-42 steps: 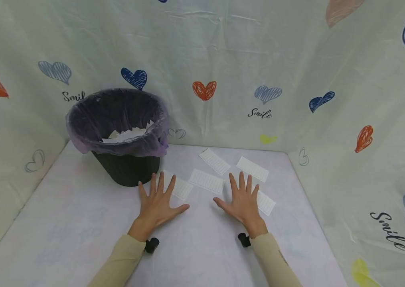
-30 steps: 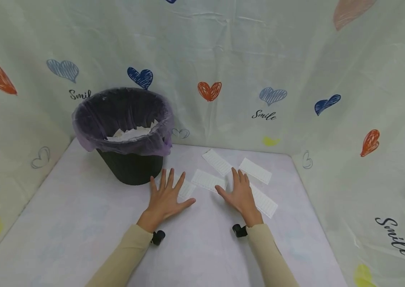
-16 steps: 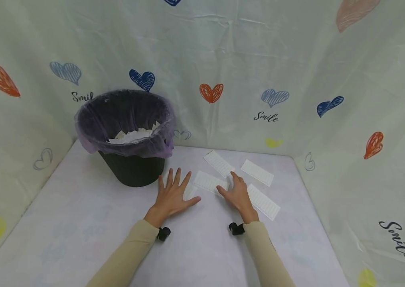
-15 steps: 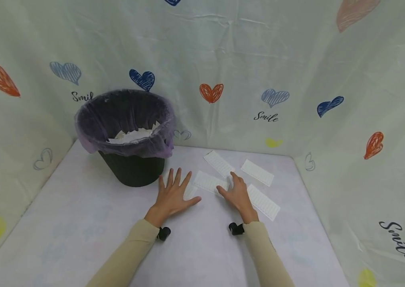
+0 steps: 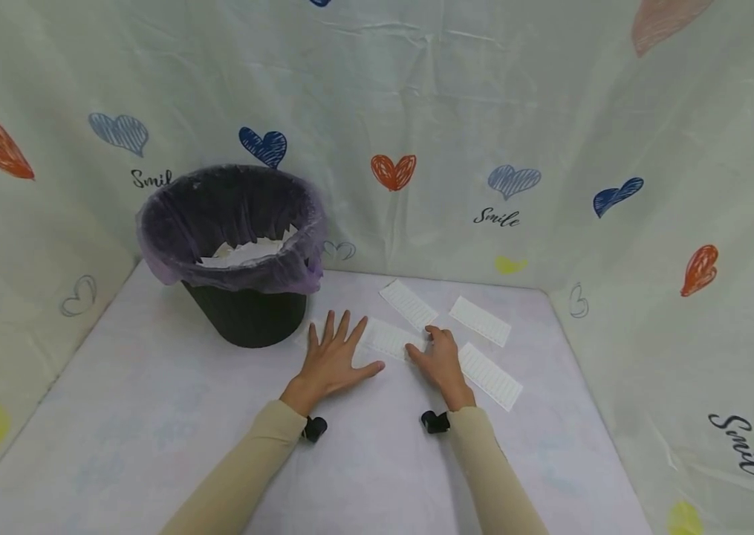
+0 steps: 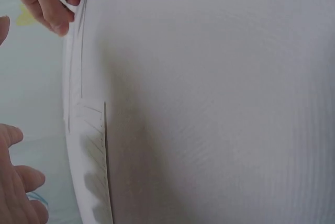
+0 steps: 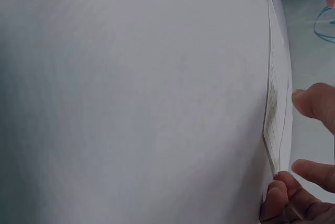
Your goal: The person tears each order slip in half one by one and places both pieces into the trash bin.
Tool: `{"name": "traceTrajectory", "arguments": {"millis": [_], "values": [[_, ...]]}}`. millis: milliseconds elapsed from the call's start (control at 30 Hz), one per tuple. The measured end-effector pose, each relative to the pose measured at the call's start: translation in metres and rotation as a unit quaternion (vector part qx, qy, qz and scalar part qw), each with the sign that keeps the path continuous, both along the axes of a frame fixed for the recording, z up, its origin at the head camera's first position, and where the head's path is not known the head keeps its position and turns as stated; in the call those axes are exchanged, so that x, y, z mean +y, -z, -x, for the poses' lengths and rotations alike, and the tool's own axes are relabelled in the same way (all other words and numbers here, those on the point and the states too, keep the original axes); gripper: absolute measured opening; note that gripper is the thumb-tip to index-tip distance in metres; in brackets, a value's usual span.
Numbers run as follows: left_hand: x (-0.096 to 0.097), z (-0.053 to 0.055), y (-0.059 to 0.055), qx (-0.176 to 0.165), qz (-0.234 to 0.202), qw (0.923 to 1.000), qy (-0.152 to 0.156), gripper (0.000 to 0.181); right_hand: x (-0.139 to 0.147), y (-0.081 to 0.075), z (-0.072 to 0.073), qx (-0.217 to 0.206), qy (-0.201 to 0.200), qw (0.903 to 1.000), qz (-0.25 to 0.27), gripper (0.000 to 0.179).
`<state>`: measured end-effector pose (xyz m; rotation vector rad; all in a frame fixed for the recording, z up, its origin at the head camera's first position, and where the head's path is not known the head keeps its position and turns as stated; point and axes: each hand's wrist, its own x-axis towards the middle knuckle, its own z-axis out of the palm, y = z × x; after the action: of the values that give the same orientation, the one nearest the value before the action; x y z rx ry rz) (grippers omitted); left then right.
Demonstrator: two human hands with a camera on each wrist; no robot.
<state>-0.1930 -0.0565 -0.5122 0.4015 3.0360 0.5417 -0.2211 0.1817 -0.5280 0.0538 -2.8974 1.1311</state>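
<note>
Several white paper slips with printed rows lie on the table in the head view. My left hand point(image 5: 333, 365) has its fingers spread over the leftmost slip and mostly hides it. At the right end of the middle slip point(image 5: 390, 339), my right hand point(image 5: 440, 364) reaches down with bent fingers, thumb and index apart. In the right wrist view its curled fingertips point(image 7: 276, 198) are right at a slip's corner, while the thumb stands away. Other slips lie around it: one behind point(image 5: 408, 303), one at the back right point(image 5: 480, 321) and one to the right point(image 5: 492, 376).
A dark bin point(image 5: 249, 316) with a purple liner point(image 5: 229, 279) stands at the back left, holding white paper pieces point(image 5: 249, 251). Behind the white table point(image 5: 149, 416) hangs a pale curtain point(image 5: 430, 96) printed with hearts. Both wrists carry small black cameras.
My left hand has moved to the right, still spread. My right hand has shifted left and its fingers have bent down toward the middle slip. The slips have hardly moved.
</note>
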Motion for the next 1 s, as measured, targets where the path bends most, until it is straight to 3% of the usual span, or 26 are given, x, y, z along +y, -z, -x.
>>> {"name": "traceTrajectory", "arguments": {"millis": [167,333,567,800,1000], "values": [[0.004,-0.001,0.002,-0.011,-0.015,0.9998,0.004,0.098,-0.003,0.003,0.001,-0.011,0.011,0.9997,-0.021,0.058],[0.003,-0.002,0.005,0.003,-0.021,0.9998,-0.006,0.095,-0.007,-0.002,0.000,-0.031,-0.006,0.9993,-0.021,0.052],[0.007,0.001,0.005,0.017,-0.069,0.9974,0.009,0.091,-0.009,-0.012,-0.002,-0.054,-0.006,0.9985,-0.009,0.027],[0.019,0.004,0.001,0.029,-0.113,0.9927,0.030,0.083,-0.004,-0.016,-0.014,-0.015,-0.017,0.9997,-0.003,0.010],[0.033,0.006,-0.003,0.079,-0.128,0.9859,0.073,0.071,0.004,-0.027,-0.027,0.010,-0.001,0.9999,0.011,0.007]]}}
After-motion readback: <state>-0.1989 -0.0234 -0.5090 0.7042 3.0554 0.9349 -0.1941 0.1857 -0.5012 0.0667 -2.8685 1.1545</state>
